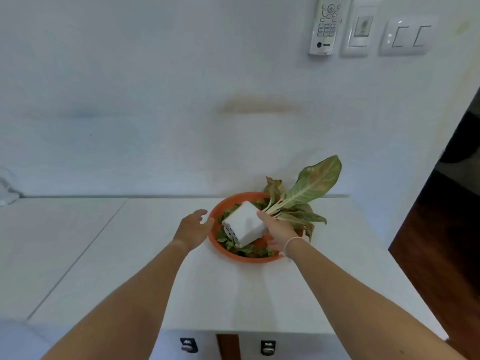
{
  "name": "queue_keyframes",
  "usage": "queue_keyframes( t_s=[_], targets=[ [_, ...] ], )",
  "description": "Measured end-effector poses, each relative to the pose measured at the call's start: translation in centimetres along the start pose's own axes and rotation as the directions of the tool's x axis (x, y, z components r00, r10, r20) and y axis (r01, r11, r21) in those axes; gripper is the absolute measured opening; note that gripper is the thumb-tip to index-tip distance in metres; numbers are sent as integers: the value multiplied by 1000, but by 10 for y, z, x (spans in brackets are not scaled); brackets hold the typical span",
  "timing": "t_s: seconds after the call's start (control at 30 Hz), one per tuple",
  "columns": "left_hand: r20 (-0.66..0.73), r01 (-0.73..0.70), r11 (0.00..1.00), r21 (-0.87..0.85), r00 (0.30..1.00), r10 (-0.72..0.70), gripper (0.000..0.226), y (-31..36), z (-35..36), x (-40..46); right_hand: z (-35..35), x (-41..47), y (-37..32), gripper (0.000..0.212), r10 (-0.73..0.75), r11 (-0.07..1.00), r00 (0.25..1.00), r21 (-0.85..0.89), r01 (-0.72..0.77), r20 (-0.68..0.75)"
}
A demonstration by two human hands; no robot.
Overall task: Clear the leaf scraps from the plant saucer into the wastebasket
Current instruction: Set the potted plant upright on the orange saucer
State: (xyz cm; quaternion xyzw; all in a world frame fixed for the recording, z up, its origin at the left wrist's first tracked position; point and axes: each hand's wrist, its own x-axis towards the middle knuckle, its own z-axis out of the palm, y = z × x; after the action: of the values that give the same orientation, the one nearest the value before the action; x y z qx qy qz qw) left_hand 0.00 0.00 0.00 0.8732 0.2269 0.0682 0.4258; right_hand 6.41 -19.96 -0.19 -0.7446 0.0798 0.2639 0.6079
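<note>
the orange plant saucer (215,239) is sitting on the white cabinet top (130,255), toward the far edge by the wall, just right of centre in the head view. green leaf scraps (242,252) are lying scattered across its floor, thickest from 6 to 9 o'clock. a white square pot (245,226) is tipping steeply over the middle of the saucer, its perforated base pointing to 8 o'clock and its mouth to 2 o'clock, so that the plant (309,190) is leaning out past the saucer's rim at 2 o'clock, its broad, browning leaves hanging over the cabinet top.

the right hand (279,231) is gripping the pot at its upper end, fingers wrapping the wall near the stems; a pale band is circling that wrist. the left hand (193,228) is hovering at the saucer's 9 o'clock rim, fingers spread and loosely curved, holding nothing, the fingertips just beside or touching the rim; i cannot tell which.

on the wall at 1 o'clock, well apart, a remote control (326,24) is hanging in a holder beside wall switches (407,35).
</note>
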Motion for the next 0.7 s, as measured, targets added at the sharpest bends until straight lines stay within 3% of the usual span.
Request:
queue_keyframes(
  t_s=[0.33, 0.7],
  targets=[
    [139, 89, 993, -72, 987, -79, 51, -28, -1, 57, 44, 33, 0, 94, 139, 970, 977, 220, -102, -159],
    [255, 199, 948, -246, 957, -135, 42, -36, 13, 60, 46, 41, -4, 79, 54, 974, 964, 228, 7, -259]
  ],
)
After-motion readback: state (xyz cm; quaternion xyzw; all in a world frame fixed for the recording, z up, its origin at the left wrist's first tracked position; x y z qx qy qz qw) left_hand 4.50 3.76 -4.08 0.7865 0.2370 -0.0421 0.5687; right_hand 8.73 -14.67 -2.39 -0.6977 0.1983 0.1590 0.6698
